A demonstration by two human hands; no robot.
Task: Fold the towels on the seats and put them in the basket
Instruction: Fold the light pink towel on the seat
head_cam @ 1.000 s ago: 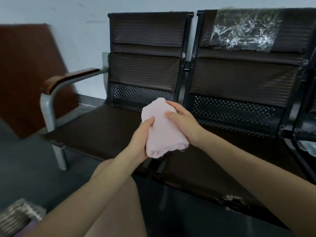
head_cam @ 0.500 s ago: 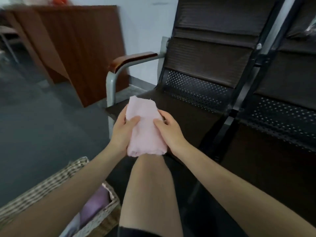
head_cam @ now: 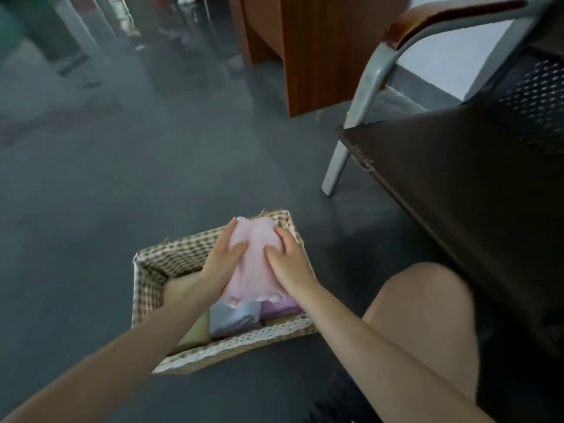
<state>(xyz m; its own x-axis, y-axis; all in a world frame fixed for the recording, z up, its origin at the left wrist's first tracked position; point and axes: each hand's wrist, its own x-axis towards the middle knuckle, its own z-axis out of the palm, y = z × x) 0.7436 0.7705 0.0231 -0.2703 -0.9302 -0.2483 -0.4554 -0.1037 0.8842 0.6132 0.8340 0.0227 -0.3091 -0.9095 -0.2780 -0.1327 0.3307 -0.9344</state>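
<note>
Grey floor below me, with the woven basket just beside my knee.
My left hand and right hand grip the folded pink towel from either side, thumbs on top, fingers curled round its edges, over the basket's far end. Blue, purple and yellow folded towels lie inside. Beside me stands the dark seat.

A dark grey floor fills most of the view, blurred toward the far left where indistinct shapes stand. A reddish-brown wooden cabinet stands on it at the top, just left of a grey metal armrest frame capped with a brown wooden pad. A pale wall shows behind the frame.
</note>
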